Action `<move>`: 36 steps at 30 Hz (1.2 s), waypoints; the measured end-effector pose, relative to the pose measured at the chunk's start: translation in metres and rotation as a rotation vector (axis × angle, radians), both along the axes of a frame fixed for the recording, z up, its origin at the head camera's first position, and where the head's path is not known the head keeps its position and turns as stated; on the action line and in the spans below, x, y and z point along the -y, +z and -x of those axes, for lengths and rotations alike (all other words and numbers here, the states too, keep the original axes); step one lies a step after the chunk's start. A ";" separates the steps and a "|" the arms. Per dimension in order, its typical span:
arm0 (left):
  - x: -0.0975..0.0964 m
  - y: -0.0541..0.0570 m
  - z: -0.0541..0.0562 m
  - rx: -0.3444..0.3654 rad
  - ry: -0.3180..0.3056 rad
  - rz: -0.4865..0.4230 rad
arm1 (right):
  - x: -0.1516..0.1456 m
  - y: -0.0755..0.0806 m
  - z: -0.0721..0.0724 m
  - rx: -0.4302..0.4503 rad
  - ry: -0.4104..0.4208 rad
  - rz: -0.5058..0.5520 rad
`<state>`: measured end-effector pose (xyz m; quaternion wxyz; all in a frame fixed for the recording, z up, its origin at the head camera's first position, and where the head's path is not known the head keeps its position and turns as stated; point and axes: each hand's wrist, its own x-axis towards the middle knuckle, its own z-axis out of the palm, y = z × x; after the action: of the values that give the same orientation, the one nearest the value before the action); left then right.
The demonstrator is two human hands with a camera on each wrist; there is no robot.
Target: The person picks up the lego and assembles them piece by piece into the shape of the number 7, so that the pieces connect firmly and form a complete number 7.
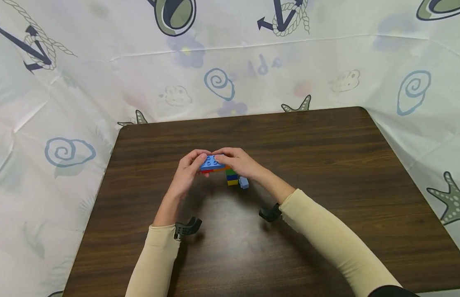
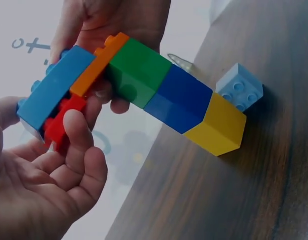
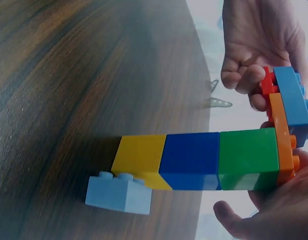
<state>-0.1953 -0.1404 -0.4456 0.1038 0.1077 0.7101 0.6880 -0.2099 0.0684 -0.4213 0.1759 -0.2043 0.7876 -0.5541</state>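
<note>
1 tower (image 2: 178, 99) is standing on the table (image 1: 326, 185), bearing 1 orange block (image 3: 282, 127) and 1 light-blue block (image 3: 291, 102). Left hand (image 1: 188, 167): pinching light-blue and 1 red block (image 2: 54, 131) beneath. Right hand (image 1: 242, 163): gripping light-blue's tower end. Probably needing: level pressing, supporting the overhang.

A yellow brick (image 3: 138, 156), dark blue brick (image 3: 190, 157) and green brick (image 3: 248, 155) form an upright stack topped by an orange piece (image 3: 281, 125). Over this and a red piece (image 3: 266, 85) lies a blue brick (image 3: 292, 105), studs up. A light blue brick (image 3: 118, 195) lies on its side beside the yellow.
</note>
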 end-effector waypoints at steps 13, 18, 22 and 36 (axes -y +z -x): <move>0.001 0.011 0.008 0.248 0.004 -0.027 | -0.002 -0.002 0.004 0.049 -0.013 0.000; 0.000 0.011 0.006 0.233 0.032 -0.057 | -0.002 -0.002 0.003 0.026 -0.010 -0.012; -0.002 0.011 0.006 0.221 0.050 -0.089 | -0.002 -0.001 0.003 -0.003 -0.012 -0.017; -0.004 0.001 0.007 0.389 -0.078 -0.020 | -0.004 -0.006 0.006 0.044 -0.021 0.013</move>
<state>-0.2024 -0.1366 -0.4446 0.2647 0.0011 0.6652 0.6982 -0.2154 0.0724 -0.4270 0.1859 -0.1847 0.7820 -0.5654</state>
